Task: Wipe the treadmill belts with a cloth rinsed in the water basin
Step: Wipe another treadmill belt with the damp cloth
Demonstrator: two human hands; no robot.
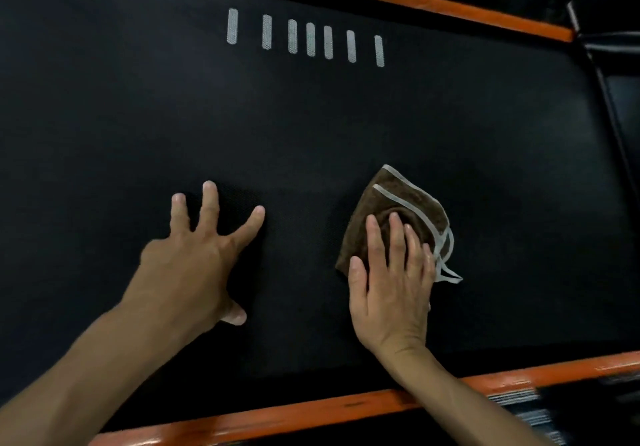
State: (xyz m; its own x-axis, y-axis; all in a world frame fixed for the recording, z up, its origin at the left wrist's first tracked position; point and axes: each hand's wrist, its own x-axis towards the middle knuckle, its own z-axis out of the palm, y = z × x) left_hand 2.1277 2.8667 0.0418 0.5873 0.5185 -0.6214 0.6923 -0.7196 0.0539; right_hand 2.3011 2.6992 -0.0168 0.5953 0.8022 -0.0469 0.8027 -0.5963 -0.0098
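Left hand [194, 265]: fingers splayed flat on treadmill belt [346, 116]. Right hand [391, 289]: fingers straight, together, pressing brown cloth [391, 199] onto belt.

1. The left hand [194, 265] is laid palm down, its fingers straight and spread wide, the thumb tucked toward the body.
2. The left forearm is extended from the lower left corner, bare.
3. The right hand [391, 283] is pressed flat, fingers straight and held close together, thumb alongside.
4. The right forearm is angled in from the lower right, bare.
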